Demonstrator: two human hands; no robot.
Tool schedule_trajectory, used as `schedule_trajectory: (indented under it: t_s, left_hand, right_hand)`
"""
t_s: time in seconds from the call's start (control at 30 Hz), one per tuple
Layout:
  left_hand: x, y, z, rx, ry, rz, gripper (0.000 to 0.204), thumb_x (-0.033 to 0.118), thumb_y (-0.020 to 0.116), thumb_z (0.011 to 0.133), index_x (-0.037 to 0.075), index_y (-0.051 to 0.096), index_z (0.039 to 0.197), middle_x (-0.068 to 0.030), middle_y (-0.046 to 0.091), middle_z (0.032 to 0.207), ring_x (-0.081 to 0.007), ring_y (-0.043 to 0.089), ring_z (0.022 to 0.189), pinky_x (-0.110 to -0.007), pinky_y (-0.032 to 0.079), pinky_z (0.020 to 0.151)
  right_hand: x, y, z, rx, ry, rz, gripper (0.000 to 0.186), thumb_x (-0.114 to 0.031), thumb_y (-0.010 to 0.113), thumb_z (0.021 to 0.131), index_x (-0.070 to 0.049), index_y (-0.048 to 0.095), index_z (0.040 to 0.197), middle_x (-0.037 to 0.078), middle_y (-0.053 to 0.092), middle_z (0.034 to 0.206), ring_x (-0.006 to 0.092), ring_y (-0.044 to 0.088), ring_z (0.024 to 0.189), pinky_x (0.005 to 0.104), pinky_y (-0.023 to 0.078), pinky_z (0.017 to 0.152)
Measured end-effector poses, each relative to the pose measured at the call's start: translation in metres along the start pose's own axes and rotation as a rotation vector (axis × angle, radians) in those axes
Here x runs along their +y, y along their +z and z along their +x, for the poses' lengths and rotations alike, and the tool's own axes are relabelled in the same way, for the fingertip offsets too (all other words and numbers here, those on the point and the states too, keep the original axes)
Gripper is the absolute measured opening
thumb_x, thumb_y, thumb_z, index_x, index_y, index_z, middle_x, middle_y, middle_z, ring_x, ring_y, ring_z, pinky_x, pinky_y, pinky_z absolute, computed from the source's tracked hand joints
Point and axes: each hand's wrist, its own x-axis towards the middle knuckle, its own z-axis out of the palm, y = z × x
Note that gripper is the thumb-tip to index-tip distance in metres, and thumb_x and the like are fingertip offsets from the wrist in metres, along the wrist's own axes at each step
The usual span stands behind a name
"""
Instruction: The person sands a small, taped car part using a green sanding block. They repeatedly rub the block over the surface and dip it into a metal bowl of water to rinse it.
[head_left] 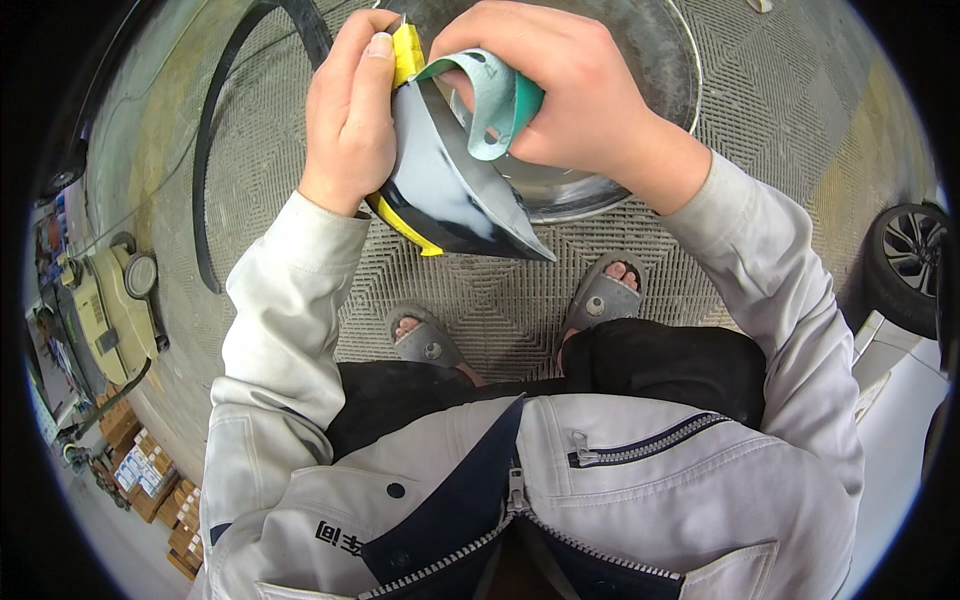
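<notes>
A curved car body part, grey and black with a pointed end toward me, is held up in front of my knees. Yellow tape sticks to its upper end, and another yellow strip runs along its lower left edge. My left hand grips the part on its left side, thumb near the upper tape. In my right hand is a bent green sanding sheet with holes, one edge touching the part's upper end. The fingers behind the sheet are partly hidden.
Behind the part stands a large round metal basin on the ribbed floor mat. A long black curved strip lies left of it. Far left are a yellowish wheeled machine and stacked boxes; at right, a car wheel.
</notes>
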Motion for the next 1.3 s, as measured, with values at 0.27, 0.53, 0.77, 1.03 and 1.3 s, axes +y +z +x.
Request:
schedule_trajectory:
  t_s: [0.27,0.53,0.77,1.03,1.3]
  left_hand:
    - [0.003,-0.005,0.003,-0.049,0.062,0.109,0.035,0.025,0.042,0.119,0.0,0.065,0.128,-0.0038,0.068,0.107,-0.0118,0.059,0.098,-0.027,0.046,0.087]
    - [0.003,-0.001,0.003,-0.033,0.083,0.12,0.034,0.023,0.045,0.117,-0.001,0.067,0.127,-0.0044,0.069,0.107,-0.0124,0.062,0.1,-0.026,0.048,0.089]
    - [0.002,-0.002,0.004,-0.06,0.087,0.114,0.032,0.021,0.046,0.115,-0.001,0.068,0.125,-0.0038,0.071,0.107,-0.0136,0.064,0.099,-0.027,0.05,0.089]
    - [0.003,0.0,0.002,-0.026,0.064,0.118,0.033,0.02,0.043,0.116,-0.001,0.067,0.126,-0.0033,0.068,0.105,-0.0126,0.061,0.096,-0.027,0.048,0.086]
    - [0.002,-0.003,0.002,-0.029,0.065,0.126,0.033,0.02,0.043,0.115,0.0,0.066,0.128,-0.0028,0.068,0.104,-0.0115,0.06,0.095,-0.027,0.047,0.084]
  right_hand:
    - [0.002,0.002,0.0,0.019,0.051,0.028,0.033,-0.007,0.085,0.08,-0.004,0.074,0.111,0.016,0.076,0.1,0.0395,0.077,0.089,0.043,0.061,0.078]
    - [0.0,0.001,0.001,0.054,0.108,0.035,0.032,-0.005,0.085,0.082,-0.003,0.074,0.112,0.016,0.076,0.1,0.0395,0.076,0.087,0.0418,0.061,0.078]
    - [0.0,0.002,0.007,0.08,-0.024,0.091,0.027,-0.001,0.084,0.086,-0.002,0.074,0.111,0.015,0.075,0.098,0.0357,0.075,0.083,0.0408,0.06,0.074]
    - [-0.013,-0.004,0.005,0.038,0.122,0.013,0.034,-0.004,0.083,0.082,-0.002,0.073,0.115,0.018,0.076,0.101,0.0403,0.077,0.09,0.0427,0.061,0.079]
    - [-0.006,-0.001,0.002,0.032,0.125,0.042,0.037,-0.006,0.083,0.08,-0.003,0.072,0.116,0.018,0.075,0.102,0.0415,0.076,0.092,0.0437,0.061,0.08]
